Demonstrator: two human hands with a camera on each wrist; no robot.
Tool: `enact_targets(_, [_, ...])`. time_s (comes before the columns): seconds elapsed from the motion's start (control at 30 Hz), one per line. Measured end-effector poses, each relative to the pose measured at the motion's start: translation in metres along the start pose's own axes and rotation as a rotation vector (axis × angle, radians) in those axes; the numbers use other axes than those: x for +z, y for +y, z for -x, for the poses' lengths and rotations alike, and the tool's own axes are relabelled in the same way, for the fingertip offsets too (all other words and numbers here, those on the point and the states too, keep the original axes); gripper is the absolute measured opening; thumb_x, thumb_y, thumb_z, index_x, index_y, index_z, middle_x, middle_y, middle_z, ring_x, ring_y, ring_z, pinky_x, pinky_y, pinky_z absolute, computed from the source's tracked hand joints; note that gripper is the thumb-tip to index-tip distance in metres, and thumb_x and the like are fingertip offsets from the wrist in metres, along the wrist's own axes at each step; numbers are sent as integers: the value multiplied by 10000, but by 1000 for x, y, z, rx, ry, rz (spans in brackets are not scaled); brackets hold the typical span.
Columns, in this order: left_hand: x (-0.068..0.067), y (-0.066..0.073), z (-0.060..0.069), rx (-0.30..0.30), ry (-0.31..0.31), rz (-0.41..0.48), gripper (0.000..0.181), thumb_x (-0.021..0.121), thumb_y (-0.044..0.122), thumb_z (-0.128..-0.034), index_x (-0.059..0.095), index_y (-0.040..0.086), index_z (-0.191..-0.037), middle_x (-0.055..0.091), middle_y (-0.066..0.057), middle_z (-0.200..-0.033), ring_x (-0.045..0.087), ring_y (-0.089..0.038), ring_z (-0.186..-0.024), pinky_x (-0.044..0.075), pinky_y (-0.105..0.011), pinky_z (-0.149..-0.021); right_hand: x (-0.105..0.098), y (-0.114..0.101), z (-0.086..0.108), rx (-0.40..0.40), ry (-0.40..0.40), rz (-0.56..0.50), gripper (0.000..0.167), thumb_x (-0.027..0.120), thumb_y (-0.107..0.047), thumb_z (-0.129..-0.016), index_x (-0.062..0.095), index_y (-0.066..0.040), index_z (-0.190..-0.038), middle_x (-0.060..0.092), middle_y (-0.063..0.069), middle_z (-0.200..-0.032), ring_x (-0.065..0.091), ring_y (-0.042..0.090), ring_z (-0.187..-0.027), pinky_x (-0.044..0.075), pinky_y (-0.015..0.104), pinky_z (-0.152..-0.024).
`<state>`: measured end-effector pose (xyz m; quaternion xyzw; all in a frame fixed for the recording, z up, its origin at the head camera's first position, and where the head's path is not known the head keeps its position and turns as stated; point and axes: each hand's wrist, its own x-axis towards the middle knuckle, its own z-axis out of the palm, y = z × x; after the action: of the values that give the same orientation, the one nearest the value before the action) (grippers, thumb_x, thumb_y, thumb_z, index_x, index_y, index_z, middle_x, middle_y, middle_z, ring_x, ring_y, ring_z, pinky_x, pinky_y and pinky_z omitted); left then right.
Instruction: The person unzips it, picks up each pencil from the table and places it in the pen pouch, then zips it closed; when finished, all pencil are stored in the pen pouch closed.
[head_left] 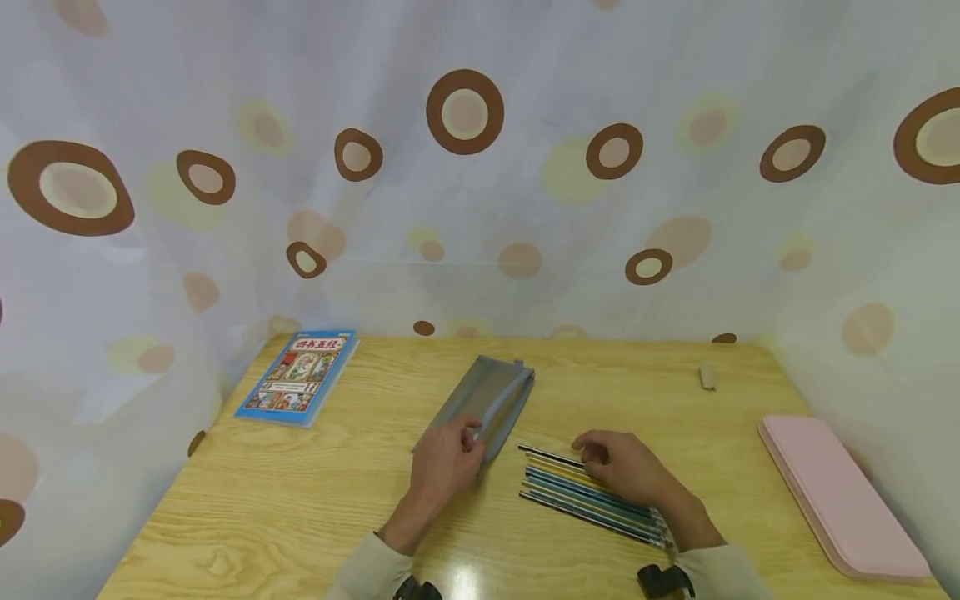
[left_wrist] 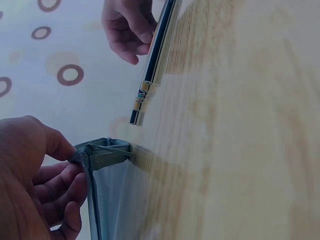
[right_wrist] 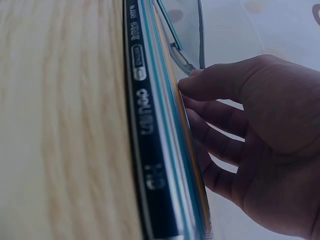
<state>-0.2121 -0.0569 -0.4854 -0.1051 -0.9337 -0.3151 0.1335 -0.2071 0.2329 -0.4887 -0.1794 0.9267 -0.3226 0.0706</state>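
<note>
A grey-green mesh zip pouch [head_left: 480,392] lies on the table in front of my left hand [head_left: 447,458]. In the left wrist view, the thumb and fingers of that hand pinch the near edge of the pouch [left_wrist: 102,157]. To its right, several pencils [head_left: 577,493] lie side by side in a row, black, yellow and teal. My right hand [head_left: 637,468] is at the far side of this row, its fingers loosely bent. In the right wrist view, the thumb [right_wrist: 192,86] is close beside an orange-yellow pencil [right_wrist: 187,150]; contact is hard to tell.
A blue-bordered book [head_left: 300,379] lies at the back left of the wooden table [head_left: 247,508]. A pink case [head_left: 840,492] lies along the right edge. Behind it, toward the back right, is a small beige block [head_left: 707,377]. A patterned curtain [head_left: 525,200] surrounds the table.
</note>
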Motion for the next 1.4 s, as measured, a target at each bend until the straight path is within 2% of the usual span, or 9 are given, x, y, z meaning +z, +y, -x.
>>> enact_targets(0.13, [1, -1, 3, 7, 2, 4, 243, 618, 180, -798, 713, 150, -1020, 630, 100, -673, 451, 13, -512, 364, -170, -476, 4, 2, 2, -3, -3, 8, 234, 595, -90, -926, 658, -134, -1147, 648, -89, -906, 591, 21, -808, 493, 247, -702])
enact_targets(0.43, [2, -2, 5, -35, -20, 14, 249, 617, 188, -811, 706, 148, -1039, 636, 98, -690, 457, 9, -518, 360, -171, -465, 5, 5, 3, -26, -16, 25, 253, 581, -55, -923, 658, -129, -1152, 652, -85, -939, 600, 36, -840, 502, 250, -721])
enact_targets(0.67, [1, -1, 4, -21, -5, 15, 239, 619, 189, -815, 710, 136, -1031, 632, 92, -680, 442, 12, -495, 351, -172, -444, 3, 7, 1, -39, 23, 101, 229, 604, -57, -907, 682, -149, -1103, 647, -89, -905, 590, 35, -813, 499, 255, -706])
enact_targets(0.8, [1, -1, 4, -36, -15, 17, 235, 621, 194, -828, 708, 136, -1039, 630, 91, -683, 443, 6, -493, 350, -175, -441, 3, 9, 0, -32, 33, 149, 210, 623, -65, -894, 693, -171, -1061, 623, -102, -867, 569, 29, -788, 490, 262, -693])
enact_targets(1.0, [0, -1, 5, -48, -23, 5, 235, 624, 209, -833, 706, 151, -1046, 626, 104, -692, 456, -4, -525, 359, -181, -465, 5, 7, -1, -6, 21, 216, 244, 582, -77, -921, 662, -108, -1149, 594, -90, -872, 513, 33, -752, 481, 296, -707])
enact_targets(1.2, [0, -2, 4, -36, -20, 7, 232, 624, 202, -830, 706, 141, -1039, 621, 102, -684, 450, -1, -517, 355, -178, -464, 6, 4, 1, -73, 42, 292, 224, 522, -83, -959, 674, -103, -1123, 581, -31, -944, 524, 69, -801, 488, 324, -736])
enact_targets(1.27, [0, -2, 4, -37, -24, 8, 234, 621, 200, -831, 706, 139, -1040, 620, 101, -682, 449, 0, -513, 354, -176, -463, 5, 3, 1, -89, 51, 299, 222, 515, -81, -961, 675, -100, -1114, 587, -16, -965, 542, 90, -826, 490, 337, -742])
enact_targets(1.4, [0, -2, 2, -40, -24, 10, 239, 614, 193, -824, 708, 138, -1037, 622, 100, -679, 451, -2, -513, 355, -176, -465, 3, 1, -1, -67, 52, 258, 238, 504, -102, -967, 669, -123, -1136, 633, -20, -996, 587, 107, -869, 504, 357, -770])
